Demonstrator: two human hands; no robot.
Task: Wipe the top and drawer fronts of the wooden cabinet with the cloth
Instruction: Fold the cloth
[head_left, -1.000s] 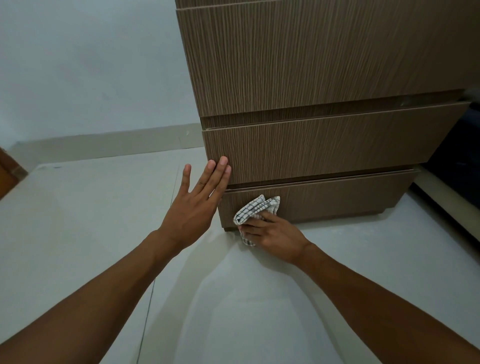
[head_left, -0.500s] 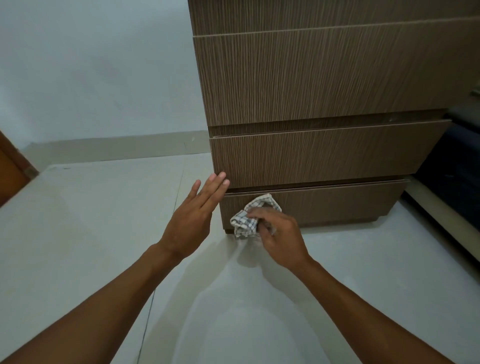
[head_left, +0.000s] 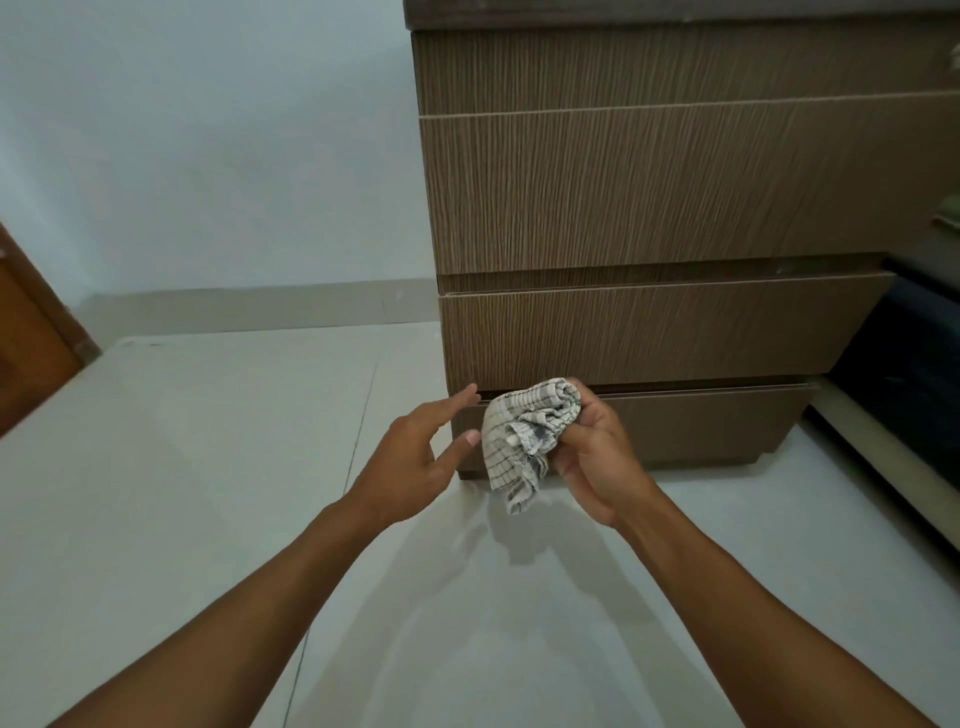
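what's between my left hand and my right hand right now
In the head view, the checked cloth hangs between them, bunched in the right hand; the open left hand is just short of it.

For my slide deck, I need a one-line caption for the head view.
Right hand holds a bunched checked cloth before the wooden cabinet's bottom drawer; left hand open beside it.

We see a pale blue-grey painted wall (head_left: 208, 145) across upper left of frame, w/ a beige skirting band (head_left: 249, 309) along its base. Glossy off-white tiled floor (head_left: 182, 467) fills lower half; thin grout line runs diagonally thru centre. At left edge, an orange-brown wooden door (head_left: 26, 343). Far right: dark blue-black upholstered furniture (head_left: 904, 364), edge only.
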